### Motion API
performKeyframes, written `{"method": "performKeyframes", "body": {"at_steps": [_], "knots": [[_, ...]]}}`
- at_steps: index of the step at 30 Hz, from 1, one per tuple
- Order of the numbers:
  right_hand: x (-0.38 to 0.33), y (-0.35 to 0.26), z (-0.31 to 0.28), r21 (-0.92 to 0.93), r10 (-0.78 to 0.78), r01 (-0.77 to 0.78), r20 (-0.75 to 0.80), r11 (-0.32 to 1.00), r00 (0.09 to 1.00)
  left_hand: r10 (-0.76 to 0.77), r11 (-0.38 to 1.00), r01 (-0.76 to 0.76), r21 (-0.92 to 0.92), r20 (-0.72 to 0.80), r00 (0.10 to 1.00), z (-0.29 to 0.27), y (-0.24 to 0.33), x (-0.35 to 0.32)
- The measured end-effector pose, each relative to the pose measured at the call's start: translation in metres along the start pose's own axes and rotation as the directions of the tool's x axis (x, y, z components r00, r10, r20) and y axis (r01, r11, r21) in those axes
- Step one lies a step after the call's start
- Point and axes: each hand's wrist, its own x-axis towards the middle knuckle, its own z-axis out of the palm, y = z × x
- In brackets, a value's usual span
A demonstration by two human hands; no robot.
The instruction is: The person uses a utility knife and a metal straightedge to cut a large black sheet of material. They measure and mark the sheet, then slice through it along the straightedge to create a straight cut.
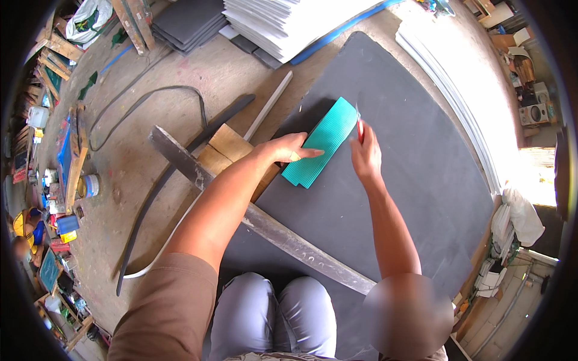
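A teal ribbed strip [333, 127], rubber or foam by its look, lies slantwise over a large dark grey sheet [421, 174]. One corner at its near end is notched. My left hand [288, 148] grips the strip's left edge, thumb flat on top and the other fingers partly hidden. In my closed right hand [367, 157] is a knife with a red handle [360, 130]. Its thin blade points away from me, close beside the strip's right edge; whether it touches the strip I cannot tell.
A long scuffed flat bar [289, 234] crosses the dark sheet near my knees. Wooden blocks [226, 147], a curved black strip [158, 192] and a white bar [269, 106] lie left. White sheets [271, 24] are stacked at the back. Tools and cans line the left side.
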Motion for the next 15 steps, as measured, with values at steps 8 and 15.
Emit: {"method": "performKeyframes", "body": {"at_steps": [8, 15], "knots": [[-0.139, -0.058, -0.025, 0.156, -0.174, 0.122, 0.379, 0.98, 0.909, 0.097, 0.995, -0.096, 0.022, -0.062, 0.993, 0.004, -0.016, 0.004], [-0.154, -0.083, 0.004, -0.085, -0.232, 0.278, 0.351, 0.957, 0.907, 0.114, 0.993, -0.114, -0.003, -0.094, 0.989, 0.006, -0.011, -0.002]]}}
